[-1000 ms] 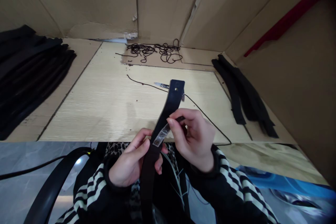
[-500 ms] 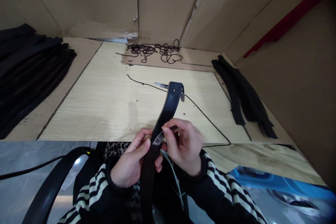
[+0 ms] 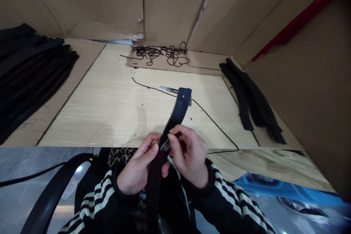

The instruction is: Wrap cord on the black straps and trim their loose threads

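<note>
A long black strap [image 3: 177, 111] with a metal stud near its top end rises from my lap over the light wooden table [image 3: 109, 109]. My left hand [image 3: 138, 168] is closed round the strap lower down, thumb on its face. My right hand [image 3: 189, 155] pinches a small clear strip of film [image 3: 165, 145] against the strap, right beside my left thumb. Both sleeves are black with white stripes.
Small metal snips [image 3: 168, 89] and a long black cord [image 3: 211, 120] lie on the table behind the strap. A tangle of black cord [image 3: 161, 53] sits at the back. Stacks of black straps lie at left [image 3: 27, 69] and right [image 3: 252, 98]. Cardboard walls enclose the table.
The clear film strip has grown shorter as my right hand moved down and left toward my left thumb. The strap's top end has dipped slightly.
</note>
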`<act>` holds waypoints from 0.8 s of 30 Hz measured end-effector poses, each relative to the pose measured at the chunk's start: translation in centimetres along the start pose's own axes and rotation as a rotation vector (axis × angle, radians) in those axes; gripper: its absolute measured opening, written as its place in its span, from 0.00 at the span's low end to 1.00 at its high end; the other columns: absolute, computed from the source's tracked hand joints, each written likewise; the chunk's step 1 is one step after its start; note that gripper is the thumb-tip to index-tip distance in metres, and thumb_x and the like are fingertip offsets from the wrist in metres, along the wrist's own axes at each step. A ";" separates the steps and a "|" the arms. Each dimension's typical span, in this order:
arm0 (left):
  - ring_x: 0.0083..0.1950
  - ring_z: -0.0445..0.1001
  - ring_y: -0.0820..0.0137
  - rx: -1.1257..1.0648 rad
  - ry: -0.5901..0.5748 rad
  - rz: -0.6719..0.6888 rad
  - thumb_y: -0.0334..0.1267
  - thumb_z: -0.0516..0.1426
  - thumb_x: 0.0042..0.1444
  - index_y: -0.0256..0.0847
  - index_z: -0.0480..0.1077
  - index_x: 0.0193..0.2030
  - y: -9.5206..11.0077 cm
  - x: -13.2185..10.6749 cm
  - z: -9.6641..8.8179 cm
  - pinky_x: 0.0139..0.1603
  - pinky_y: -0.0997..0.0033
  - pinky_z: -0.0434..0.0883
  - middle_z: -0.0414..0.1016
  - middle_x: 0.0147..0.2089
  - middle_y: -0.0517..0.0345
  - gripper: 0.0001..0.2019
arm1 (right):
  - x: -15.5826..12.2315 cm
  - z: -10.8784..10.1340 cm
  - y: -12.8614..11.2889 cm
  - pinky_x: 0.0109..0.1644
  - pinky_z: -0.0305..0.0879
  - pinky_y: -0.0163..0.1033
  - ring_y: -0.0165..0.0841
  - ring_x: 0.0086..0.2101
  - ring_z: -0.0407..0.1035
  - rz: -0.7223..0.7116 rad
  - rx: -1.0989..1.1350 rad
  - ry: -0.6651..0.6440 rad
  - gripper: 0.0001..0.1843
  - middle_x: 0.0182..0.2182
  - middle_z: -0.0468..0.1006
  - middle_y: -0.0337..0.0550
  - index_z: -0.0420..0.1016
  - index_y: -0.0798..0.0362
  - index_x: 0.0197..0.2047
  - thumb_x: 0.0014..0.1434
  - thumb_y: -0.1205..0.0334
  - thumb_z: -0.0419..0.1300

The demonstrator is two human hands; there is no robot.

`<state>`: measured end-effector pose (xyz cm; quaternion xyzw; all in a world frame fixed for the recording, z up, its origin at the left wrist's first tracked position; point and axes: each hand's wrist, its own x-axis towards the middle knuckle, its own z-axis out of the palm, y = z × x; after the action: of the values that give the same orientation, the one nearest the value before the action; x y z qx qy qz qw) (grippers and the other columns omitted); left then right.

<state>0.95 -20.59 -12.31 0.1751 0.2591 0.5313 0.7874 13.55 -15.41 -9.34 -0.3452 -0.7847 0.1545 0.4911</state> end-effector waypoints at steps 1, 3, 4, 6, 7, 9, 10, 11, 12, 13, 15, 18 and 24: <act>0.25 0.71 0.75 -0.003 0.008 -0.002 0.42 0.56 0.62 0.46 0.65 0.45 0.0 0.0 0.0 0.28 0.75 0.67 0.74 0.33 0.59 0.07 | 0.1 0.0 0.1 0.22 0.60 0.31 0.24 0.17 0.62 0.029 0.024 -0.020 0.07 0.19 0.64 0.29 0.65 0.50 0.41 0.62 0.71 0.56; 0.26 0.71 0.75 -0.007 0.011 -0.001 0.42 0.55 0.62 0.45 0.64 0.45 0.1 0.1 0.0 0.28 0.75 0.67 0.74 0.35 0.58 0.08 | 0.3 -0.2 0.3 0.22 0.59 0.31 0.23 0.17 0.61 0.082 0.070 -0.044 0.07 0.18 0.63 0.27 0.66 0.51 0.42 0.62 0.71 0.56; 0.26 0.71 0.75 -0.004 0.008 0.000 0.42 0.55 0.62 0.45 0.64 0.46 0.1 0.2 0.0 0.28 0.75 0.67 0.75 0.36 0.57 0.08 | 0.6 -0.4 0.4 0.22 0.58 0.31 0.23 0.17 0.61 0.104 0.082 -0.036 0.07 0.18 0.63 0.28 0.67 0.51 0.43 0.62 0.71 0.56; 0.26 0.71 0.75 0.010 0.003 0.001 0.42 0.55 0.62 0.45 0.63 0.46 0.2 0.2 0.1 0.28 0.75 0.67 0.75 0.37 0.55 0.08 | 1.5 -0.9 0.9 0.21 0.56 0.30 0.22 0.18 0.59 0.137 0.089 0.061 0.07 0.21 0.67 0.30 0.68 0.51 0.43 0.62 0.70 0.57; 0.26 0.71 0.75 0.019 0.012 0.002 0.42 0.54 0.63 0.44 0.63 0.45 0.1 0.3 0.1 0.27 0.75 0.67 0.75 0.37 0.55 0.07 | 2.1 -1.4 1.3 0.21 0.55 0.29 0.22 0.19 0.59 0.152 0.103 0.151 0.06 0.23 0.68 0.31 0.70 0.51 0.42 0.62 0.70 0.57; 0.26 0.70 0.75 0.040 0.054 0.013 0.41 0.53 0.63 0.44 0.63 0.45 0.1 0.3 0.0 0.27 0.75 0.68 0.76 0.37 0.55 0.06 | 3.2 -2.5 2.1 0.21 0.54 0.29 0.21 0.20 0.58 0.186 0.190 0.372 0.04 0.24 0.67 0.33 0.72 0.51 0.39 0.63 0.68 0.57; 0.26 0.71 0.74 0.052 0.076 0.027 0.41 0.52 0.64 0.44 0.63 0.45 0.1 0.3 -0.1 0.27 0.74 0.68 0.76 0.36 0.55 0.06 | 3.7 -3.0 2.6 0.21 0.54 0.28 0.21 0.19 0.57 0.210 0.263 0.460 0.03 0.23 0.66 0.32 0.73 0.52 0.37 0.62 0.67 0.57; 0.26 0.71 0.74 0.066 0.085 0.046 0.41 0.51 0.64 0.44 0.63 0.46 0.1 0.3 -0.2 0.27 0.74 0.69 0.76 0.36 0.55 0.07 | 4.1 -3.5 2.9 0.20 0.54 0.28 0.21 0.19 0.57 0.244 0.330 0.512 0.03 0.23 0.65 0.32 0.73 0.52 0.36 0.62 0.66 0.58; 0.27 0.71 0.73 0.082 0.081 0.067 0.43 0.51 0.64 0.44 0.63 0.48 0.1 0.3 -0.4 0.28 0.73 0.70 0.76 0.37 0.55 0.09 | 4.2 -3.9 3.2 0.20 0.54 0.27 0.20 0.18 0.58 0.283 0.385 0.525 0.03 0.23 0.65 0.32 0.74 0.52 0.36 0.61 0.65 0.59; 0.27 0.72 0.73 0.101 0.062 0.090 0.44 0.51 0.64 0.44 0.63 0.51 0.1 0.3 -0.6 0.28 0.72 0.70 0.76 0.38 0.54 0.11 | 4.2 -4.2 3.5 0.20 0.55 0.27 0.20 0.18 0.59 0.327 0.431 0.506 0.03 0.23 0.67 0.32 0.75 0.52 0.37 0.60 0.65 0.60; 0.28 0.73 0.73 0.174 0.005 0.135 0.44 0.54 0.63 0.44 0.61 0.56 -0.2 0.3 -1.1 0.29 0.71 0.72 0.76 0.41 0.52 0.17 | 3.5 -4.2 3.8 0.22 0.58 0.27 0.21 0.19 0.62 0.411 0.488 0.427 0.05 0.23 0.69 0.33 0.77 0.51 0.40 0.60 0.63 0.61; 0.27 0.74 0.75 0.393 0.026 0.201 0.42 0.57 0.61 0.46 0.59 0.60 -0.7 0.3 -1.5 0.32 0.70 0.73 0.76 0.49 0.50 0.22 | 1.5 -3.8 4.2 0.25 0.63 0.29 0.24 0.21 0.67 0.525 0.564 0.377 0.07 0.21 0.72 0.33 0.77 0.51 0.42 0.60 0.61 0.62; 0.21 0.71 0.75 0.475 0.268 0.240 0.53 0.53 0.61 0.41 0.61 0.57 -0.8 0.3 -0.9 0.24 0.73 0.68 0.79 0.44 0.47 0.23 | -2.7 -3.5 4.8 0.31 0.66 0.28 0.25 0.24 0.71 0.759 0.735 0.414 0.09 0.23 0.78 0.38 0.77 0.52 0.38 0.57 0.56 0.64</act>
<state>1.07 -20.62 -13.57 0.3120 0.4553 0.5636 0.6146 19.20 -14.22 -12.27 -0.4325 -0.3874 0.5123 0.6328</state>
